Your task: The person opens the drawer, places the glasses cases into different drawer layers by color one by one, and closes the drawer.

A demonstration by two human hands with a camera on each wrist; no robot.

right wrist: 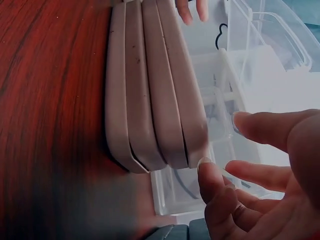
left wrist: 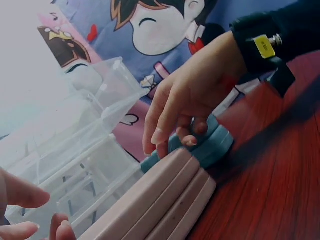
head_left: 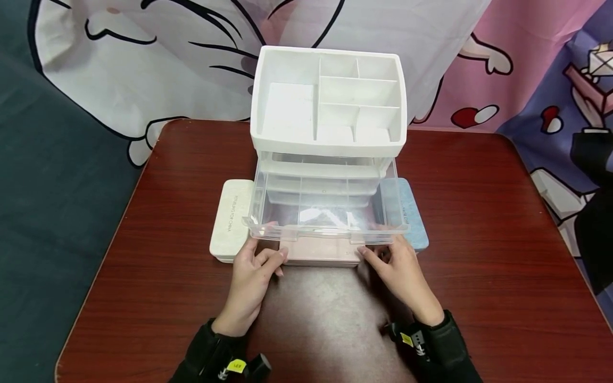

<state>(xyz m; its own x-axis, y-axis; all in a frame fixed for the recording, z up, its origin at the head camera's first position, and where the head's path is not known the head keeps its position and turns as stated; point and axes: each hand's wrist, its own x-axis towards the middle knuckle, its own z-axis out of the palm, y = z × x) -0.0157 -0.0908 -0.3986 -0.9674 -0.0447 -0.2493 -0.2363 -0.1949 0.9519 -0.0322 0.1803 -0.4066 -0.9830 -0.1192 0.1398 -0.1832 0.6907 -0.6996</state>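
Observation:
Pink rounded boxes (head_left: 321, 252), seemingly stacked, lie flat on the table partly beneath a clear plastic drawer (head_left: 330, 233). That drawer juts out from a white desktop organizer (head_left: 330, 149) with a divided top. My left hand (head_left: 251, 287) is at the left end of the pink boxes, thumb near their edge and some fingers beneath the drawer. At the other end is my right hand (head_left: 402, 274), fingers loosely bent; in the right wrist view one fingertip (right wrist: 206, 167) meets or nearly meets a box corner (right wrist: 197, 155). Neither hand visibly grips anything.
A white box (head_left: 230, 221) lies to the left of the drawer, and a blue box (head_left: 414, 218) lies to its right, both partly under it. Everything stands on a reddish-brown table (head_left: 158, 255). Behind hangs a cartoon-print cloth (head_left: 182, 74).

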